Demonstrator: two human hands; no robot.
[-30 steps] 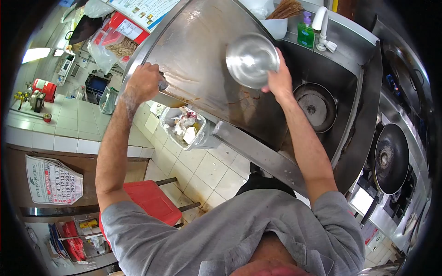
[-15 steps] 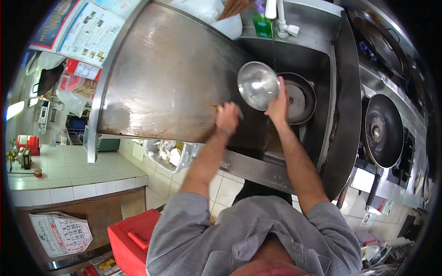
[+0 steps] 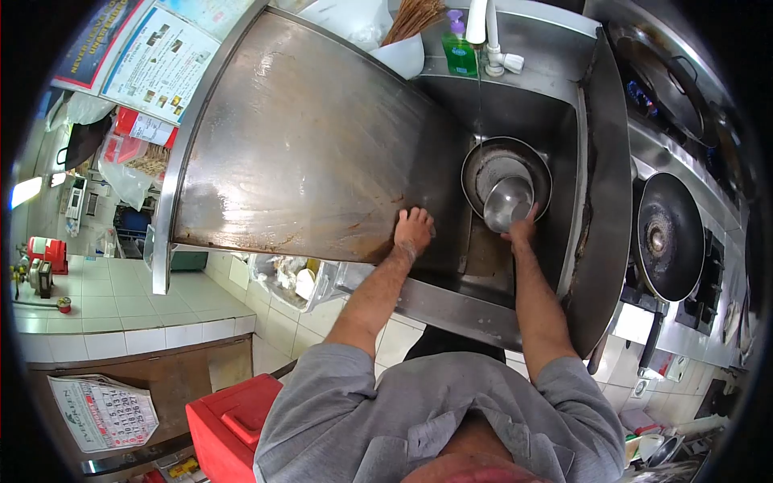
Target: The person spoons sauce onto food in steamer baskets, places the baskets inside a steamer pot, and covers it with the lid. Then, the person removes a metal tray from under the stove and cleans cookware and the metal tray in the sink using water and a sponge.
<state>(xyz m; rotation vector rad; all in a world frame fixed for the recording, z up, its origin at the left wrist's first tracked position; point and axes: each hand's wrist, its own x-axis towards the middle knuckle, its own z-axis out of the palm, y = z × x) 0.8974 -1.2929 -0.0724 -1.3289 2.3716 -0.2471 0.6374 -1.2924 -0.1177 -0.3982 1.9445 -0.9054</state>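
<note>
My right hand [image 3: 522, 229] grips the rim of a shiny metal bowl [image 3: 507, 203], its fingers closed on the edge. The bowl is low in the sink [image 3: 535, 105], over the lower part of a round dark pan [image 3: 473, 182]. A thin stream of water runs down from the white faucet [image 3: 477, 22] into the pan. My left hand [image 3: 414, 230] rests at the lower right edge of the wet steel counter [image 3: 298, 137], beside the sink. Its fingers are apart on the metal, and no object shows in it.
A green soap bottle [image 3: 459, 50] stands behind the sink. To the right are a wok [image 3: 672, 233] on the stove and another pan [image 3: 656, 80] near a blue flame. A red bin [image 3: 229, 427] and a clear container [image 3: 294, 278] are at the lower left.
The metal bowl has gone down from above the counter and sink edge to the pan, held in my right hand. My left hand has moved slightly down and right along the counter.
</note>
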